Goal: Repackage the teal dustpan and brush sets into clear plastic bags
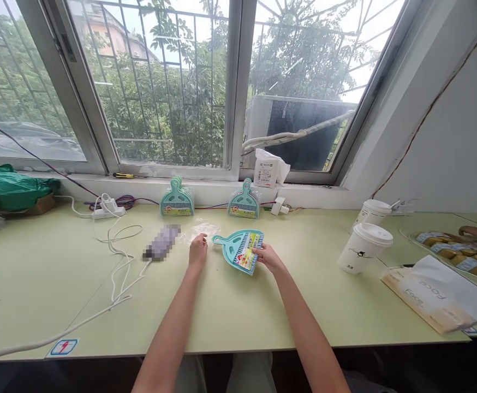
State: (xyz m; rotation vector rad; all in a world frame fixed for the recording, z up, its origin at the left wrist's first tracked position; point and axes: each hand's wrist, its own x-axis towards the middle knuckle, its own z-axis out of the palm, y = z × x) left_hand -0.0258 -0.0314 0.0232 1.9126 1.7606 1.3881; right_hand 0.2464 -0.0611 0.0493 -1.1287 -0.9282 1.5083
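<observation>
My right hand (269, 257) grips a small teal dustpan (231, 250) by its wide edge, with the thumb over a printed yellow-green label card. A brush with blue-striped bristles (242, 252) lies in the pan behind the card. The pan is tilted above the table, its looped handle pointing left. My left hand (198, 252) is closed at the near edge of a crumpled clear plastic bag (195, 228), its fingertips on the film. Against the back wall stand two groups of similar dustpan sets, one at the left (177, 199) and one at the right (244, 202).
A blurred phone (162, 243) on a white cable lies left of my hands. At the right are white lidded cups (361, 248), a tissue pack (439, 295) and packaged food (447, 248). A power strip (109, 208) and green bag (13, 188) occupy the back left.
</observation>
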